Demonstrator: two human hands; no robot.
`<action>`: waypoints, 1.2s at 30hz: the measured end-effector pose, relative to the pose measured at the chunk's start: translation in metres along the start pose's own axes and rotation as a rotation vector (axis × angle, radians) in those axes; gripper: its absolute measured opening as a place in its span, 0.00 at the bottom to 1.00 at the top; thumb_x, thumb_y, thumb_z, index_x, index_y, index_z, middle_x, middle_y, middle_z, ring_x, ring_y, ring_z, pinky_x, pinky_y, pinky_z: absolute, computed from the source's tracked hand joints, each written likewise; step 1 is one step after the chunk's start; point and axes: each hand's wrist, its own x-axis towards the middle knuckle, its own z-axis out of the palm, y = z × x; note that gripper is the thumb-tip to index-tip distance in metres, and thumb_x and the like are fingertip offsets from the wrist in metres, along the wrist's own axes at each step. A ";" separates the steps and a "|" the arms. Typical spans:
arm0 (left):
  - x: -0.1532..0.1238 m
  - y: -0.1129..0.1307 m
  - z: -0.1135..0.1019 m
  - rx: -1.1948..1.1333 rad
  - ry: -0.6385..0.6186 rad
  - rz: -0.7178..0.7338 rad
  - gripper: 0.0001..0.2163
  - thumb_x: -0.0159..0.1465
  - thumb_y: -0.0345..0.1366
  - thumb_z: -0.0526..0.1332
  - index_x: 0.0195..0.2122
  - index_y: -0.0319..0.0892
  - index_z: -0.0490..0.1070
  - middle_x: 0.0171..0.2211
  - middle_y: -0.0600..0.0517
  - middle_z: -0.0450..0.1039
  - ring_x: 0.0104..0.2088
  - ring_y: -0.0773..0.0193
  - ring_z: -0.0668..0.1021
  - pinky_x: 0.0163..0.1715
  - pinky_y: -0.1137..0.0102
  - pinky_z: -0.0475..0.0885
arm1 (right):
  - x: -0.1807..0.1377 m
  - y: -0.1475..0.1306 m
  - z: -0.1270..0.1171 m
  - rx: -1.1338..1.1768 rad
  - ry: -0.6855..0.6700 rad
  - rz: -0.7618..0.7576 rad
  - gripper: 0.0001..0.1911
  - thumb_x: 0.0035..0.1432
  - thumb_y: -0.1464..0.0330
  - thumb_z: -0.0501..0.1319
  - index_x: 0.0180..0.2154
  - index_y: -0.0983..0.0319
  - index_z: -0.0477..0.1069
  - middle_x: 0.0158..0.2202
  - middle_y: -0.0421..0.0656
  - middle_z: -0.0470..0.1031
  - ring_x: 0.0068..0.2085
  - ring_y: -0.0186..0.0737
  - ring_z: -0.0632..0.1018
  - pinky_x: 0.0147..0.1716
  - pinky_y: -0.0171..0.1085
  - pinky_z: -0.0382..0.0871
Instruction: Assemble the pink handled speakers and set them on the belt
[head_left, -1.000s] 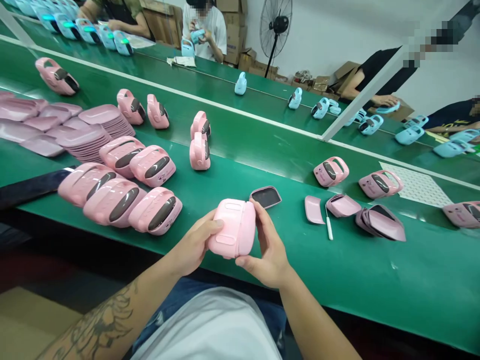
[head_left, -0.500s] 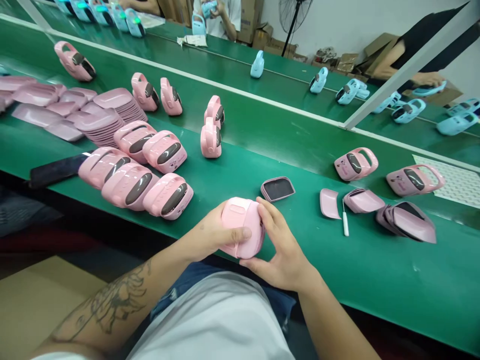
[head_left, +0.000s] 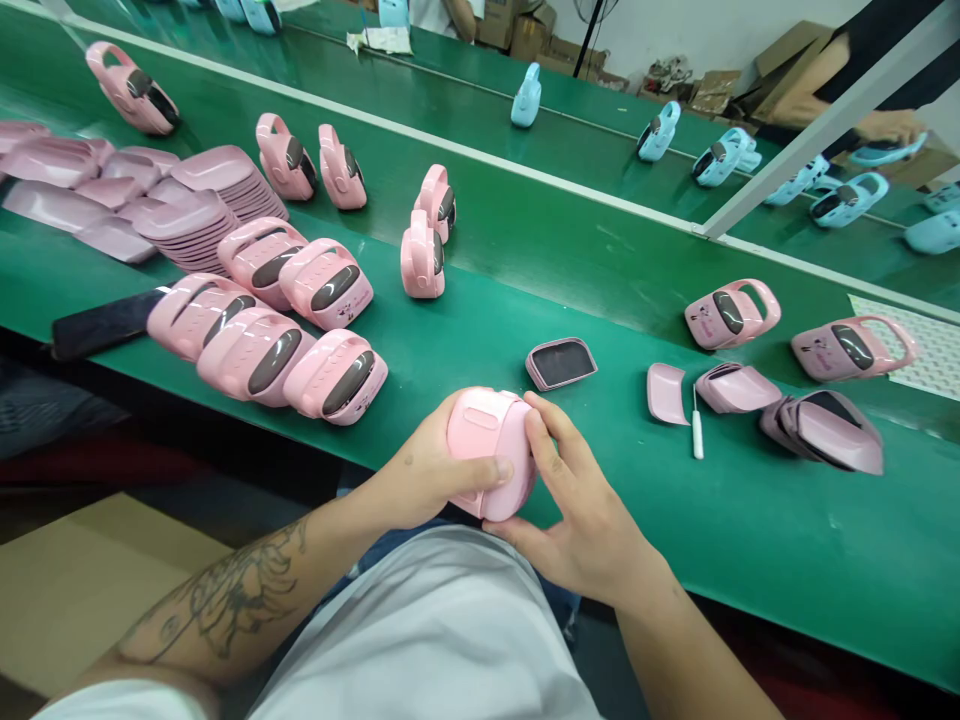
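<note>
In the head view, the left hand point(head_left: 435, 470) gripped a pink casing point(head_left: 480, 435), its thumb laid across the face and its fingers mostly hidden behind. The right hand point(head_left: 589, 520) grasped the opposite side, fingertips at the upper edge and thumb at the lower. The casing was at the near edge of the green bench point(head_left: 780, 550), just in front of the white shirt point(head_left: 427, 630). Beyond it lay a dark-windowed panel point(head_left: 561, 364). Farther right were a curved pink piece point(head_left: 666, 393), a white-handled tool point(head_left: 697, 436) beside it, and mauve covers point(head_left: 840, 430). To the left, pink handled units point(head_left: 247, 352) sat clustered near stacked mauve panels point(head_left: 184, 222). Past a white frame point(head_left: 806, 145), pale blue units point(head_left: 527, 97) stood spread out, a co-worker's hand point(head_left: 891, 126) at one.
</note>
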 end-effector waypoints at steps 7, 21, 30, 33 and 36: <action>0.000 -0.009 0.001 0.001 0.037 0.001 0.37 0.54 0.43 0.78 0.62 0.42 0.65 0.62 0.39 0.72 0.60 0.42 0.76 0.55 0.55 0.75 | 0.000 0.000 -0.001 -0.009 -0.001 -0.018 0.53 0.65 0.66 0.70 0.78 0.59 0.39 0.75 0.62 0.53 0.76 0.62 0.61 0.70 0.64 0.67; -0.004 -0.009 0.004 -0.011 0.019 0.039 0.32 0.57 0.44 0.77 0.59 0.41 0.68 0.57 0.40 0.76 0.55 0.46 0.78 0.50 0.58 0.77 | 0.002 -0.005 -0.005 -0.011 -0.006 -0.060 0.55 0.64 0.65 0.71 0.79 0.56 0.38 0.75 0.60 0.56 0.74 0.63 0.64 0.67 0.65 0.71; -0.003 -0.012 0.004 0.026 0.084 0.061 0.34 0.55 0.45 0.79 0.59 0.42 0.69 0.56 0.42 0.76 0.54 0.47 0.78 0.50 0.59 0.76 | 0.002 -0.002 -0.006 -0.023 -0.027 -0.065 0.55 0.64 0.66 0.71 0.79 0.55 0.38 0.77 0.58 0.55 0.76 0.62 0.63 0.68 0.64 0.70; 0.002 -0.012 0.002 0.034 0.067 0.072 0.32 0.55 0.46 0.78 0.57 0.40 0.71 0.54 0.41 0.78 0.53 0.48 0.78 0.51 0.59 0.75 | 0.002 0.005 -0.003 -0.008 -0.035 -0.048 0.58 0.63 0.59 0.72 0.79 0.56 0.37 0.77 0.59 0.54 0.77 0.63 0.61 0.70 0.66 0.66; 0.007 -0.010 0.001 0.037 0.065 0.047 0.31 0.56 0.46 0.78 0.56 0.38 0.72 0.52 0.42 0.79 0.51 0.49 0.79 0.49 0.60 0.75 | 0.002 0.012 0.000 0.019 -0.036 -0.023 0.61 0.60 0.52 0.73 0.79 0.57 0.38 0.77 0.59 0.54 0.77 0.63 0.59 0.72 0.65 0.63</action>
